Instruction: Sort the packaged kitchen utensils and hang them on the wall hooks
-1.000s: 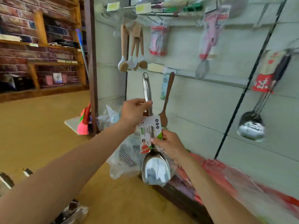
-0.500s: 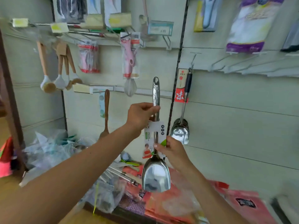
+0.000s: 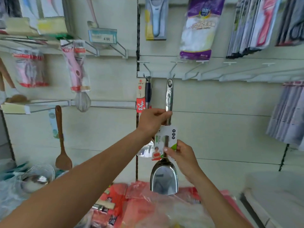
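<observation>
I hold a steel scoop (image 3: 164, 178) upright against the wall, blade down. My left hand (image 3: 153, 120) grips its shiny handle about halfway up. My right hand (image 3: 181, 155) pinches the handle at the white and green label card (image 3: 166, 139) just above the blade. The hole in the handle's top end sits right below a white wall hook (image 3: 173, 69). A similar scoop with a red label (image 3: 141, 96) hangs on the neighbouring hook to the left, its bowl partly hidden behind my left wrist.
Several bare white hooks (image 3: 230, 71) run along the rail to the right. Packaged peelers, a whisk (image 3: 82, 101) and a wooden spatula (image 3: 61, 145) hang to the left. Red plastic bags of stock (image 3: 148, 208) lie below, and a steel bowl (image 3: 36, 176) at lower left.
My view has swung right along the wall and closer. Both hands have lifted the scoop so its top hole now sits just under a hook.
</observation>
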{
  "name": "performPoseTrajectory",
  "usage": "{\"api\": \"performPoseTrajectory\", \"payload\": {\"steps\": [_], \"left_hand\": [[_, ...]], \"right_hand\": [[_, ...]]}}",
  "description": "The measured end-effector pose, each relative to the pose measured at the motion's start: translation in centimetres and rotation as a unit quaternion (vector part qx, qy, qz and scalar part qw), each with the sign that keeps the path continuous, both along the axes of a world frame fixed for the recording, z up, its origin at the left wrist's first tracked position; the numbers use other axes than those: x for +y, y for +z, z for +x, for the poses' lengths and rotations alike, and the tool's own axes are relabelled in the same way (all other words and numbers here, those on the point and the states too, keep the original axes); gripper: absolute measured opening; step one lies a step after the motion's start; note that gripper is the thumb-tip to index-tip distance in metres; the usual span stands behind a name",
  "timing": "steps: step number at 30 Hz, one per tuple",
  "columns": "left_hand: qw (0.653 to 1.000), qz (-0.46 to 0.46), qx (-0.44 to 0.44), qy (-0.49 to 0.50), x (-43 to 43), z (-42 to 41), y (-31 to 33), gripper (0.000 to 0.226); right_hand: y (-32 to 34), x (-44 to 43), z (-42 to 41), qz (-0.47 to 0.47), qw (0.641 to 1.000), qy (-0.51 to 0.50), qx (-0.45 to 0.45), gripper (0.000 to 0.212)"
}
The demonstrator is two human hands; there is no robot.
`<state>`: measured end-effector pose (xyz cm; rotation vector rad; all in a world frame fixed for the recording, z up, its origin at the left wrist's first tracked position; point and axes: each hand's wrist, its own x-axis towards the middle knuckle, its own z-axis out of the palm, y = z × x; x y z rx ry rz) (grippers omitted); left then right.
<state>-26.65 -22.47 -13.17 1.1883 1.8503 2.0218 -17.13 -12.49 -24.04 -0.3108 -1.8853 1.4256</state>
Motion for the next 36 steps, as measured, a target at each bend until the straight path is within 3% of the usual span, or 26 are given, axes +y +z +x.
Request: {"api": "performPoseTrajectory", "payload": {"steps": [2, 6, 11, 21, 25, 29, 36], "left_hand": [[1.0, 0.008, -0.005, -0.008, 0.9, 0.1, 0.0, 0.006], [1.0, 0.022, -0.004, -0.018, 2.1, -0.1, 0.3, 0.012], [0.999, 0.032, 0.006, -0.002, 3.0, -0.6, 1.1, 0.018], [1.0, 0.024, 0.013, 0.012, 4.3, -2.2, 1.1, 0.026], [1.0, 0.016, 0.01, 0.023, 4.9, -3.1, 0.9, 0.029], [0.999, 0.011, 0.008, 0.029, 6.1, -3.9, 0.8, 0.029], [0.999, 0.009, -0.007, 0.032, 9.6, -6.6, 1.0, 0.031]], "right_hand": [[0.0, 1.0, 0.0, 0.001, 1.0, -0.007, 0.003, 0.025], [0.2, 2.4, -0.4, 0.0, 1.0, -0.003, 0.016, 0.009], [0.9, 3.2, -1.2, 0.002, 0.999, 0.015, 0.035, 0.032], [1.0, 4.0, -1.5, -0.004, 0.999, 0.02, 0.03, 0.024], [0.7, 4.0, -1.9, -0.003, 0.999, 0.031, 0.031, 0.037], [0.8, 4.9, -2.8, -0.004, 1.0, 0.009, 0.017, 0.016], [1.0, 8.1, -5.4, -0.009, 1.0, 0.004, 0.013, 0.021]]}}
